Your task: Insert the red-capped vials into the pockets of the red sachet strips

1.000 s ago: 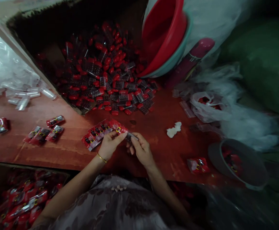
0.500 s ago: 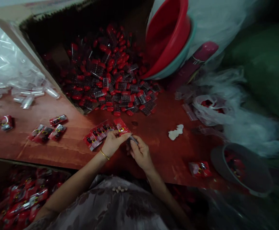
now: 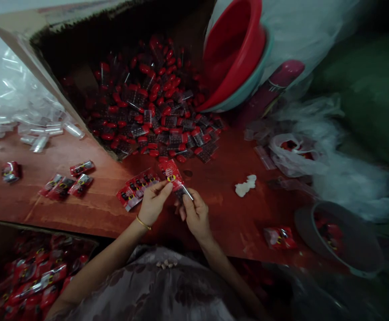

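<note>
Both hands meet over the counter (image 3: 80,205): the left hand (image 3: 152,205) pinches a red packet (image 3: 171,173) angled up-left, the right hand (image 3: 194,214) pinches a small clear piece (image 3: 185,192) just beside its lower end

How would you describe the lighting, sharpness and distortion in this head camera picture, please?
Head view: dim, with the corners falling into darkness; wide-angle bending shows along the table edge; the left hand, right hand and the red packet between them are fairly sharp; the grey bowl at the right is smeared.

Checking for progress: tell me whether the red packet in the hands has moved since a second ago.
Yes. The red packet has lifted slightly toward the cardboard box.
</note>
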`<move>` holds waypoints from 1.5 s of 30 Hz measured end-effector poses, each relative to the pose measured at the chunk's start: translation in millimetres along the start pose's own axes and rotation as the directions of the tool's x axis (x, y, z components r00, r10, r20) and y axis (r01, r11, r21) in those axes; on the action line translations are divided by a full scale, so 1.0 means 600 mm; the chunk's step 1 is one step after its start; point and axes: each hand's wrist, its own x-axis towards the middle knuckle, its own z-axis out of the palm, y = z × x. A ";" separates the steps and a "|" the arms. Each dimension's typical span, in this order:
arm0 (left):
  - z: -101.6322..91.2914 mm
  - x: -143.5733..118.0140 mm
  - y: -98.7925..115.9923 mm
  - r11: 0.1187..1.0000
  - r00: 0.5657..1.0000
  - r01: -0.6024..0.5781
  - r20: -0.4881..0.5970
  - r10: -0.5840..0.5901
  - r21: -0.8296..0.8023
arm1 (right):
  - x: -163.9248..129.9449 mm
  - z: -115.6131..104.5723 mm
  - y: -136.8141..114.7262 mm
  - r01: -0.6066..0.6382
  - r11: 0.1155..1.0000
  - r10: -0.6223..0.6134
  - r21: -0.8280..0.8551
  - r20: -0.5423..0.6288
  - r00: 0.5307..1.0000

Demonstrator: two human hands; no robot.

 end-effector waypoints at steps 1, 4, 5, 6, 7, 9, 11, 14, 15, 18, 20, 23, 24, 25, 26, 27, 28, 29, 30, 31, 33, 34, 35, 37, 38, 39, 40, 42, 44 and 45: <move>-0.001 0.003 0.001 1.000 1.000 0.013 -0.008 -0.013 0.021 | -0.001 0.001 0.001 -0.004 1.000 0.004 -0.012 -0.008 1.000; 0.003 0.001 -0.003 0.997 0.999 0.030 -0.031 -0.027 0.074 | -0.005 0.008 0.005 0.005 0.996 -0.012 -0.093 -0.075 0.997; 0.006 -0.003 -0.005 0.996 0.999 0.026 -0.043 -0.022 0.085 | -0.006 0.011 0.006 0.018 0.992 -0.032 -0.126 -0.110 0.993; 0.009 -0.006 -0.007 0.995 0.998 0.023 -0.053 -0.018 0.093 | -0.006 0.014 0.007 0.033 0.987 -0.055 -0.155 -0.141 0.989; 0.012 -0.010 -0.007 0.995 0.998 0.024 -0.054 -0.019 0.095 | -0.006 0.016 0.007 0.046 0.984 -0.074 -0.172 -0.159 0.985; 0.016 -0.014 -0.006 0.997 0.999 0.038 -0.041 -0.035 0.074 | -0.006 0.018 0.007 0.057 0.986 -0.080 -0.158 -0.145 0.986; 0.015 -0.013 -0.002 0.998 0.998 0.058 -0.028 -0.058 0.013 | -0.004 0.016 0.008 0.050 0.992 -0.059 -0.116 -0.077 0.995; 0.010 -0.006 0.003 0.996 0.997 0.081 0.011 -0.080 -0.047 | -0.003 0.011 0.009 0.029 0.996 -0.027 -0.089 0.027 0.999; 0.009 -0.003 0.003 0.995 0.995 0.092 0.035 -0.091 -0.043 | -0.004 0.009 0.009 0.021 0.996 -0.016 -0.089 0.049 0.999; 0.007 0.001 0.003 0.990 0.987 0.139 0.084 -0.140 0.013 | -0.005 0.007 0.005 -0.021 0.995 0.029 -0.094 0.086 0.996; 0.008 -0.001 0.003 0.986 0.982 0.164 0.094 -0.167 0.031 | -0.005 0.009 0.001 -0.060 0.996 0.067 -0.068 0.099 0.993; 0.008 -0.005 0.005 0.980 0.972 0.194 0.126 -0.197 0.031 | -0.001 0.011 -0.005 -0.105 0.993 0.096 0.061 0.138 0.986; 0.008 -0.005 0.007 0.977 0.965 0.211 0.150 -0.213 0.026 | 0.001 0.010 -0.006 -0.111 0.989 0.095 0.099 0.150 0.984; 0.007 -0.005 0.009 0.975 0.960 0.222 0.170 -0.221 0.011 | 0.003 0.008 -0.008 -0.110 0.987 0.090 0.118 0.160 0.983; 0.006 -0.004 0.011 0.975 0.960 0.223 0.178 -0.216 -0.017 | 0.005 0.007 -0.009 -0.104 0.988 0.084 0.116 0.169 0.982; 0.005 -0.003 0.012 0.975 0.963 0.215 0.175 -0.204 -0.047 | 0.007 0.005 -0.011 -0.097 0.990 0.079 0.098 0.176 0.981; 0.005 -0.002 0.012 0.977 0.970 0.199 0.160 -0.185 -0.073 | 0.008 0.004 -0.013 -0.090 0.993 0.076 0.072 0.179 0.981; 0.004 0.000 0.011 0.980 0.976 0.180 0.141 -0.167 -0.089 | 0.009 0.004 -0.015 -0.086 0.995 0.078 0.041 0.178 0.981; 0.004 0.001 0.009 0.982 0.980 0.166 0.123 -0.155 -0.091 | 0.010 0.005 -0.016 -0.085 0.996 0.081 0.014 0.170 0.982; 0.005 0.001 0.007 0.983 0.982 0.163 0.113 -0.153 -0.083 | 0.010 0.007 -0.016 -0.087 0.996 0.087 -0.006 0.157 0.984; 0.006 0.000 0.001 0.983 0.979 0.177 0.111 -0.170 -0.051 | 0.010 0.013 -0.015 -0.095 0.995 0.096 -0.015 0.119 0.988; 0.006 -0.001 -0.001 0.982 0.978 0.186 0.103 -0.180 -0.044 | 0.010 0.016 -0.013 -0.099 0.995 0.099 -0.007 0.104 0.990; 0.005 -0.002 -0.001 0.978 0.975 0.203 0.097 -0.198 -0.041 | 0.009 0.019 -0.011 -0.104 0.995 0.103 0.011 0.099 0.990; 0.003 -0.004 0.002 0.965 0.963 0.254 0.107 -0.246 -0.068 | 0.008 0.023 -0.008 -0.121 0.990 0.112 0.065 0.126 0.986; 0.001 -0.003 0.005 0.957 0.959 0.272 0.111 -0.261 -0.102 | 0.008 0.024 -0.006 -0.132 0.987 0.117 0.089 0.158 0.981; -0.001 -0.002 0.009 0.950 0.959 0.277 0.105 -0.264 -0.144 | 0.007 0.024 -0.005 -0.141 0.985 0.120 0.101 0.188 0.975; -0.004 -0.001 0.012 0.944 0.962 0.272 0.092 -0.259 -0.187 | 0.007 0.023 -0.005 -0.142 0.985 0.119 0.101 0.205 0.972; -0.009 0.001 0.016 0.933 0.967 0.254 0.063 -0.246 -0.255 | 0.008 0.021 -0.005 -0.123 0.991 0.109 0.060 0.188 0.976; -0.014 0.000 0.014 0.919 0.959 0.283 0.083 -0.271 -0.276 | 0.011 0.019 -0.003 -0.101 0.995 0.099 0.007 0.136 0.986; -0.016 -0.003 0.011 0.913 0.953 0.302 0.100 -0.285 -0.273 | 0.013 0.020 -0.001 -0.095 0.995 0.095 -0.007 0.109 0.990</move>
